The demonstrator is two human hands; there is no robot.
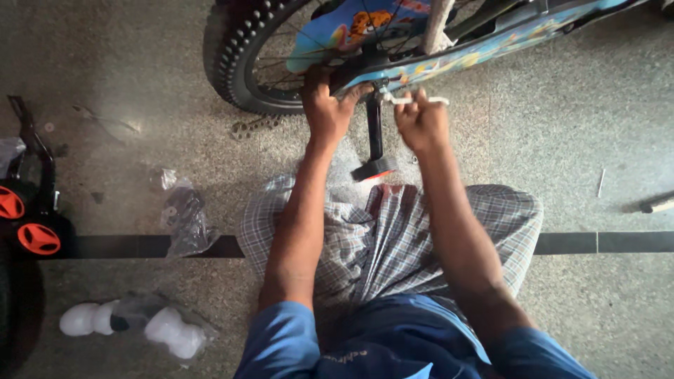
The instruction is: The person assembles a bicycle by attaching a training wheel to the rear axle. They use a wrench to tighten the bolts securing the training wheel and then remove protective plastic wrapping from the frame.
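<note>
The small bicycle [449, 35] lies across the top of the view, its blue frame running left to right and rising slightly toward the right, and it serves as the landmark here. Its knobby black rear wheel [235, 56] sits at the left end of the frame, with a loose length of chain [256, 126] on the floor just below the tyre. From the frame's middle a black crank arm [375, 130] hangs straight down toward the person, its long axis pointing at the lap, ending in a pedal [374, 168] just above the checked cloth [393, 238] over the knees. The left hand [326, 105] is closed on the frame just left of the crank's top; the right hand [420, 123] is fisted just right of it, pinching a thin white strip [414, 100], perhaps a tie. Both hands are about equally near the crank, one on either side. Well left of the bicycle stand black training wheels with orange hubs [31, 224], with a crumpled plastic bag [184, 217] between them and the person. The surface is a speckled stone floor [562, 140] crossed by a dark band.
</note>
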